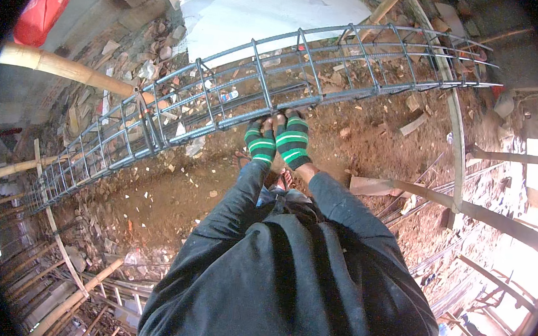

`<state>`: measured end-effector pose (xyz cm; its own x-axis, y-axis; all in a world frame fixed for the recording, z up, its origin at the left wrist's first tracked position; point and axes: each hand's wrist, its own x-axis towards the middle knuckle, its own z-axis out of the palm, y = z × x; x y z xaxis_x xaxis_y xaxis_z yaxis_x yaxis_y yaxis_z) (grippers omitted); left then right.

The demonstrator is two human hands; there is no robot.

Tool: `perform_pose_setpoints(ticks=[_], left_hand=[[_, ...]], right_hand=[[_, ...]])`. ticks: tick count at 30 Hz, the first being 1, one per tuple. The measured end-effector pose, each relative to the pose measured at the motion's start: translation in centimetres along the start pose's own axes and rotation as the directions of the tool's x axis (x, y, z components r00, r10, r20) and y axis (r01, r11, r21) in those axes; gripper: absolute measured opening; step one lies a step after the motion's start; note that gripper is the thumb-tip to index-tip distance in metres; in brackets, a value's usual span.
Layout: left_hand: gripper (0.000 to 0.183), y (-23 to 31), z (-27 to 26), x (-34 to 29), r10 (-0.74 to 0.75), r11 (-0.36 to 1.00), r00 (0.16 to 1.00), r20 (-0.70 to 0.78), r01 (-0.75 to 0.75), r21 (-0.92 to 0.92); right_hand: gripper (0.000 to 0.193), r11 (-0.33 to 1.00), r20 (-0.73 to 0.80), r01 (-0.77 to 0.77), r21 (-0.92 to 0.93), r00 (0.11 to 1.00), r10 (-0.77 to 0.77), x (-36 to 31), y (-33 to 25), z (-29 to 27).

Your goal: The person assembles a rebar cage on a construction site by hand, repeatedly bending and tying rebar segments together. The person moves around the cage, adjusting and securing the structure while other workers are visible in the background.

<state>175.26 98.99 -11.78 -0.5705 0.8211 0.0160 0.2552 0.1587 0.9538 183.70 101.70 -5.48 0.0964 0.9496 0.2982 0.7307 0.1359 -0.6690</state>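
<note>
Hands point(261, 141) point(293, 140) at the rebar cage point(262, 74)

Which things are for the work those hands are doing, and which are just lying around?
For the work:
left hand and right hand, in striped gloves
steel bar cage, with both hands at its near edge

Apparently just lying around:
white sheet beyond the cage
broken rubble

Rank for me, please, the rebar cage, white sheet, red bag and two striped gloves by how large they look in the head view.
1. Rebar cage, judged by its outline
2. White sheet
3. Red bag
4. Left glove and right glove: too alike to rank
</note>
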Motion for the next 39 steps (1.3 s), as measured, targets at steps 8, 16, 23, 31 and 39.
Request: perform_pose_setpoints(ticks=[8, 16, 23, 31, 39], left_hand=[[0.024, 2.0, -0.1, 0.0, -0.256, 0.926, 0.966, 0.018, 0.251, -0.283], [0.016, 1.1, -1.7, 2.1, -0.651, 0.488, 0.666, 0.364, 0.734, -0.472], [0.018, -1.3, -2.5, 2.9, -0.565, 0.345, 0.574, 0.593, 0.817, -0.462], [0.026, -3.0, -3.0, 3.9, -0.551, 0.419, 0.524, 0.650, 0.847, -0.328], [0.024, 0.4, -1.7, 1.7, -0.367, 0.669, 0.781, 0.505, 0.599, -0.440]], right_hand=[[0.016, 0.784, 0.286, -0.346, 0.516, 0.932, 0.223, -1.7, 0.7, 0.2], [0.011, 0.837, 0.257, -0.213, 0.503, 0.962, 0.090, -1.6, 2.4, -0.6], [0.023, 0.901, 0.290, -0.130, 0.415, 0.957, 0.004, -1.5, 5.5, 0.5], [0.026, 0.919, 0.283, -0.148, 0.366, 0.958, 0.042, -2.9, 7.1, 2.2], [0.012, 0.815, 0.241, -0.332, 0.474, 0.940, 0.243, -4.8, 3.4, 3.1]])
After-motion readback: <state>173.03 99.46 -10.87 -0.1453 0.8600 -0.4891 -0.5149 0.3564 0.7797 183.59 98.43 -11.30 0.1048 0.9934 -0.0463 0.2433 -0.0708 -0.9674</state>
